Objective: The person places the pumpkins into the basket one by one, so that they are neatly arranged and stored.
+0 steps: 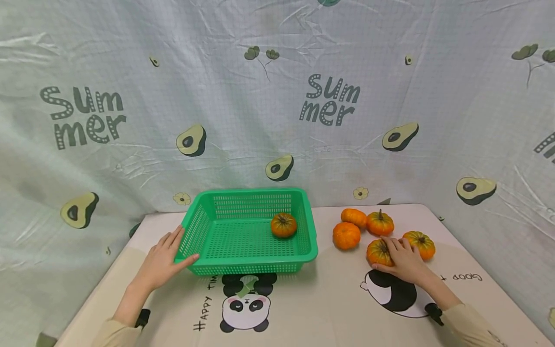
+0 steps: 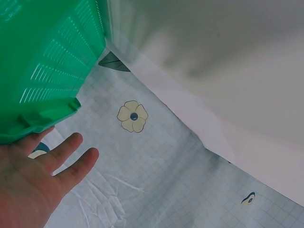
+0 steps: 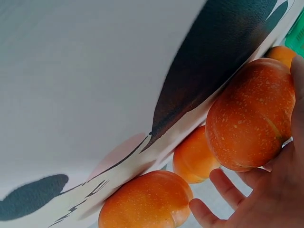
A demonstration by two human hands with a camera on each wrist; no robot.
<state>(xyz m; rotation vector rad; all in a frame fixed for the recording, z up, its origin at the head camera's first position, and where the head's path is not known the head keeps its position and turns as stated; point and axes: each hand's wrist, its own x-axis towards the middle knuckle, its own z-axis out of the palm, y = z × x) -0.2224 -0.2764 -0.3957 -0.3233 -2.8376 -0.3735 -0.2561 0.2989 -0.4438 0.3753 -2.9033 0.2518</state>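
A green plastic basket [image 1: 256,262] stands on the table with one small orange-green pumpkin [image 1: 284,225] inside, near its right wall. At the basket's left rim lies my left hand [image 1: 161,262], fingers straight, thumb reaching over the front left corner. In the left wrist view, spread fingers [image 2: 69,154] show beside the green rim. My right hand [image 1: 403,260] grips another small pumpkin [image 1: 379,252] on the right of the table, thumb at its near side and fingers over its top. Up close, that pumpkin [image 3: 251,114] looks orange and speckled, between thumb and fingers.
Behind the right hand's pumpkin sit an orange pumpkin [image 1: 346,235], a flatter one [image 1: 353,218] and a stemmed one [image 1: 380,223]. A further pumpkin [image 1: 419,245] rests just right of the hand. A printed curtain [image 1: 243,106] hangs behind the table [image 1: 329,308].
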